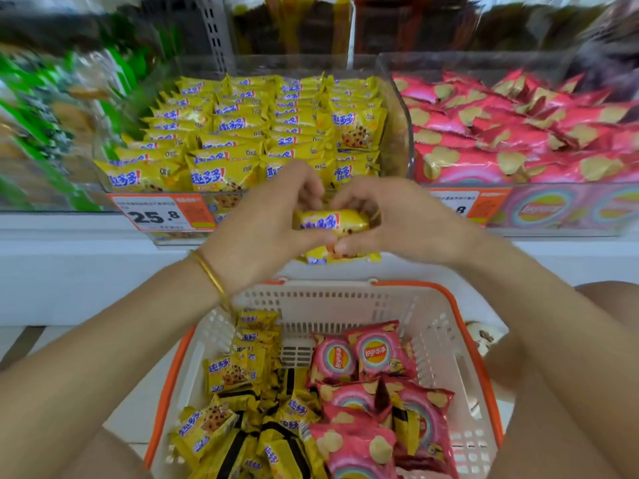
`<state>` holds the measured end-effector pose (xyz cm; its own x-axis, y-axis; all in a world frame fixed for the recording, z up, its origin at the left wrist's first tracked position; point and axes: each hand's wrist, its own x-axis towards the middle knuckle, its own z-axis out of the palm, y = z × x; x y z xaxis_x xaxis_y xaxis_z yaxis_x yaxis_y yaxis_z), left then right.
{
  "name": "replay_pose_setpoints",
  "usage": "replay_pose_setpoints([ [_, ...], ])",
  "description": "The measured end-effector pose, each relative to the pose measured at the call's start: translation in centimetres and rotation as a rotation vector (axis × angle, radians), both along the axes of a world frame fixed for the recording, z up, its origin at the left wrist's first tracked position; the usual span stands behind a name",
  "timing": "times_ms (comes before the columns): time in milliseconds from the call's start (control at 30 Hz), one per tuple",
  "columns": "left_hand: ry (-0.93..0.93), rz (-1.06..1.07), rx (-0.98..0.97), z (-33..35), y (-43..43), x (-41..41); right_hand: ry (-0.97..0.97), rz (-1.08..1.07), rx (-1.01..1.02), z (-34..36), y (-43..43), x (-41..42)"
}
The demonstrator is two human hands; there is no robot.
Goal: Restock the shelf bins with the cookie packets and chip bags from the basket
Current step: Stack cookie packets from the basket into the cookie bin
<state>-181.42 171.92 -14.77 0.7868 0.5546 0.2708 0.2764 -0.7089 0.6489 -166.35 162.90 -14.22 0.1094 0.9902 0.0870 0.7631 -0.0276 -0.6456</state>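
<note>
Left hand [262,224], right hand [409,219] around cookie packets [330,221] above basket [345,302]

price tag [162,214] 25.8, chip bag [377,351] Lay's; cookie packets [352,129] seemingly 趣多多

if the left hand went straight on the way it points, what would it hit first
The left hand would likely meet the clear front wall of the cookie bin; depth is unclear.

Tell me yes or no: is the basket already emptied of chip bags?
No: several pink chip bags lie in the right half of the basket, beside the yellow cookie packets on its left.
</note>
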Motion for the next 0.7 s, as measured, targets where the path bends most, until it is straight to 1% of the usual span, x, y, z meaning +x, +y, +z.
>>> replay_pose_setpoints([
  [33, -0.065, 0.021, 0.019, 0.8, 0.6, 0.4, -0.088, -0.022, 0.018, 1.3, 0.4, 0.2],
  [100, -0.219, 0.096, 0.071, 2.1, 2.0, 1.3, -0.270, -0.137, 0.086, 3.7, 1.2, 0.9],
  [133, -0.275, 0.144, 0.122, 2.7, 2.7, 1.8, -0.340, -0.222, 0.136, 4.7, 1.8, 1.3],
  [167, -0.288, 0.192, 0.192, 3.1, 3.6, 2.4, -0.402, -0.308, 0.185, 5.5, 2.4, 1.6],
  [200, -0.241, 0.233, 0.270, 3.4, 4.4, 3.1, -0.469, -0.381, 0.211, 6.0, 3.2, 1.9],
  [233, -0.136, 0.256, 0.339, 3.5, 5.5, 4.0, -0.539, -0.434, 0.199, 6.4, 4.1, 2.1],
  [333, 0.231, 0.197, 0.412, 3.4, 7.6, 6.9, -0.714, -0.482, 0.037, 6.5, 7.1, 2.0],
  [400, 0.418, 0.131, 0.443, 2.8, 8.5, 8.0, -0.756, -0.468, -0.054, 6.0, 8.8, 2.0],
  [500, 0.656, 0.134, 0.480, 1.7, 9.3, 8.1, -0.756, -0.432, -0.102, 5.2, 10.7, 3.1],
  [567, 0.700, 0.144, 0.511, 1.6, 9.2, 7.9, -0.833, -0.400, -0.099, 5.0, 11.1, 3.9],
  [633, 0.707, 0.142, 0.515, 1.6, 9.1, 7.6, -0.934, -0.373, -0.092, 5.0, 11.1, 4.5],
  [700, 0.699, 0.145, 0.514, 1.6, 9.1, 7.3, -0.977, -0.361, -0.085, 5.1, 11.1, 4.6],
])
